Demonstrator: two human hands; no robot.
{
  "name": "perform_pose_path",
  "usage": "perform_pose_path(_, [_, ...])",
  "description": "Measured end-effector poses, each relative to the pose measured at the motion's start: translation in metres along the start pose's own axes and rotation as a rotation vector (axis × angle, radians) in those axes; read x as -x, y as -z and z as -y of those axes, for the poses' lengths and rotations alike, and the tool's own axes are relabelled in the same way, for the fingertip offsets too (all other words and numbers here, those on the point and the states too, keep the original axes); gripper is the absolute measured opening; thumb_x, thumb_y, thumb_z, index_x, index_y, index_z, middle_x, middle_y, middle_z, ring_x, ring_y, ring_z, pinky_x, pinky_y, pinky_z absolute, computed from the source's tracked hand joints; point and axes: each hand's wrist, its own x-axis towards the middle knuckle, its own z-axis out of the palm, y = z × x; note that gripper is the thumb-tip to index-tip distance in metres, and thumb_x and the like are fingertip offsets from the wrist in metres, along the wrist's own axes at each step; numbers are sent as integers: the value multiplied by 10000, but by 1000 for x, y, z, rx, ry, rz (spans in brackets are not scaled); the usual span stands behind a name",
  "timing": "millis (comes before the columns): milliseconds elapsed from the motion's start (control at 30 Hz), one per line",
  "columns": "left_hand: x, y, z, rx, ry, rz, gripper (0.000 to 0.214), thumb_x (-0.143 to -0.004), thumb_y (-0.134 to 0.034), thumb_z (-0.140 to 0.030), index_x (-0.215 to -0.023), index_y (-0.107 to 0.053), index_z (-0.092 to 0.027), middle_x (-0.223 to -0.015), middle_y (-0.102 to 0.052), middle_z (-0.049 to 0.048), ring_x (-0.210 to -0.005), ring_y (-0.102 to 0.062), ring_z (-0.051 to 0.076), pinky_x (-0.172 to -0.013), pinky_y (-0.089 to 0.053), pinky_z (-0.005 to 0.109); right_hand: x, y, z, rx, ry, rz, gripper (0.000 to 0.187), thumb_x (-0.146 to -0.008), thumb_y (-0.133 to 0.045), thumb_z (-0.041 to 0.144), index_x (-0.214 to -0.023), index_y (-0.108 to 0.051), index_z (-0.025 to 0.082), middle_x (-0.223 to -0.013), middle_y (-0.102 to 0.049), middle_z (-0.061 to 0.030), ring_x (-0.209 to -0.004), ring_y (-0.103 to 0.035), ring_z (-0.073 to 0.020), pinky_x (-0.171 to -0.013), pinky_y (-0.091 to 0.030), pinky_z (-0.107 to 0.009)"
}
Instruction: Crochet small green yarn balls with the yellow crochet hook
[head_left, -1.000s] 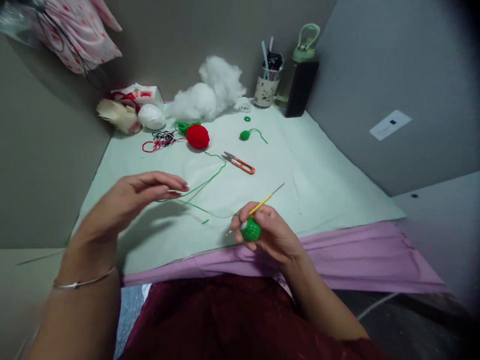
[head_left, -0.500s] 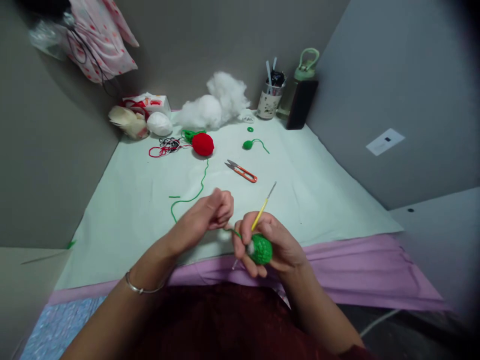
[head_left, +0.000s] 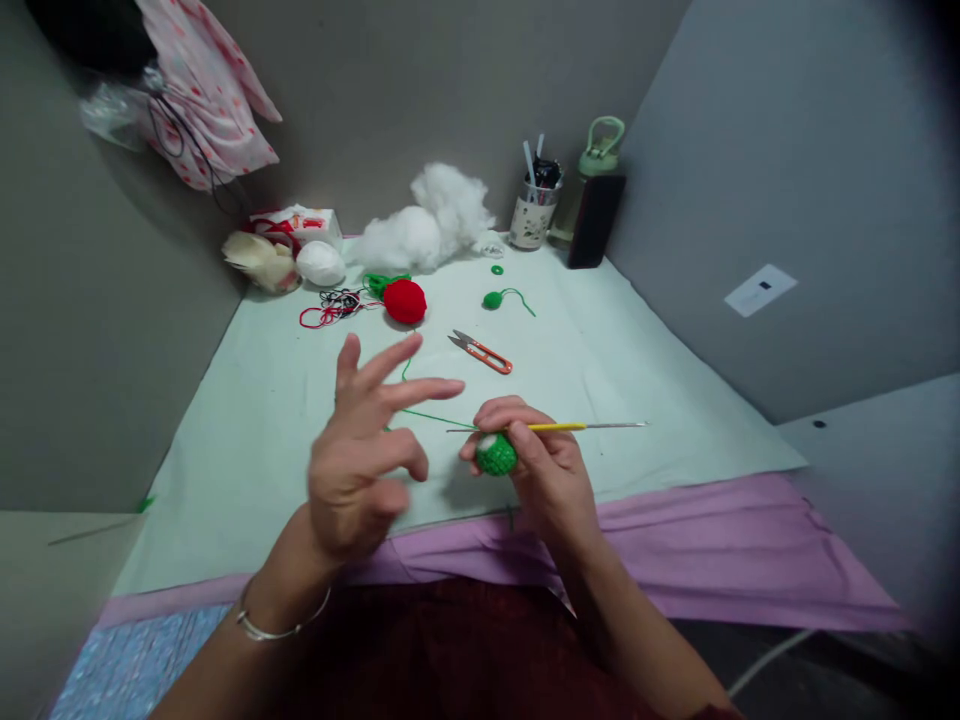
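Observation:
My right hand grips a small green crocheted piece with white stuffing showing at its top. The same fingers hold a crochet hook with a yellow handle, lying almost level across the piece. Left of it, my left hand is raised with its fingers spread; I see nothing gripped in it. A strand of green yarn runs from the crocheted piece toward my left hand and partly behind its fingers. Orange-handled thread snips lie just beyond my hands.
Beyond the snips lie a red yarn ball, a small green piece with a tail and a green ring. White stuffing, a pen cup, a bottle and a dark phone-like slab stand along the back.
My left hand has opened from a closed grip near the yarn and shifted left, fingers spreading. In my right hand the crochet hook has turned from steep to nearly level, and the crocheted piece has moved up and left.

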Motion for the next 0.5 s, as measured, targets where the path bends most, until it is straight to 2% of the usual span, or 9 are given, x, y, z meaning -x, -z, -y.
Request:
perform_pose_path(67, [2,-4,14,-223,-215,38,646,-1007,-410,-706,-600,-670,-277,-1275,-770,41,-1521,-414,383,-1302,95,627,1,0,-1,26,48,-21,209,-1033,-638,350,-975,-819,265,-1018,-628,-29,-780,-742,-154,-647,-626,-298])
perform_pose_path(100, [3,-6,20,-297,-260,28,570,-1030,-433,-637,-687,-725,-288,-1312,-753,50,-1525,-410,387,-1296,88,638,2,-1,-1,54,76,-40,208,-1036,-634,349,-984,-821,273,-1013,-628,-32,-810,-736,-160,-658,-625,-301])
perform_pose_path(167, [4,-10,25,-387,-242,-26,366,-988,-575,-596,-937,-808,-319,-1344,-720,71,-1539,-376,409,-1292,55,654,4,-2,-3,139,147,-98,201,-1035,-640,354,-994,-823,284,-988,-644,-47,-908,-720,-190,-705,-626,-318])
perform_pose_path(200, [5,-12,26,-414,-214,-56,338,-941,-659,-598,-1073,-810,-326,-1331,-710,87,-1528,-377,426,-1290,22,667,5,-3,-4,181,180,-127,197,-1034,-641,360,-1002,-823,290,-976,-656,-56,-952,-707,-206,-722,-627,-329])
perform_pose_path(267, [8,-17,25,-440,-194,-105,505,-855,-782,-584,-1281,-757,-313,-1257,-700,113,-1434,-463,434,-1273,-146,677,7,-6,-7,241,237,-172,202,-1038,-631,374,-1025,-818,299,-962,-676,-69,-978,-685,-223,-725,-628,-349])
perform_pose_path(300, [11,-20,24,-438,-200,-111,582,-840,-814,-554,-1358,-716,-307,-1199,-698,113,-1336,-538,410,-1230,-286,647,7,-7,-8,263,257,-188,207,-1041,-623,379,-1036,-815,303,-966,-682,-72,-967,-678,-225,-717,-626,-358])
perform_pose_path(367, [17,-27,20,-402,-223,-104,682,-858,-838,-443,-1490,-610,-323,-1079,-691,82,-1060,-640,313,-1014,-537,502,8,-9,-10,311,295,-218,201,-1042,-622,379,-1044,-812,313,-968,-685,-71,-964,-664,-230,-716,-615,-369])
perform_pose_path(433, [23,-33,17,-342,-226,-101,766,-894,-822,-297,-1582,-493,-368,-1010,-683,41,-797,-615,216,-757,-594,355,9,-10,-11,376,336,-249,184,-1033,-638,381,-1037,-814,325,-945,-684,-66,-999,-646,-238,-744,-598,-375])
perform_pose_path(500, [27,-39,15,-293,-213,-115,826,-910,-797,-214,-1621,-418,-399,-1024,-684,23,-657,-544,161,-635,-573,295,10,-12,-12,425,366,-268,175,-1029,-646,381,-1039,-816,337,-940,-693,-63,-1022,-634,-243,-776,-586,-385])
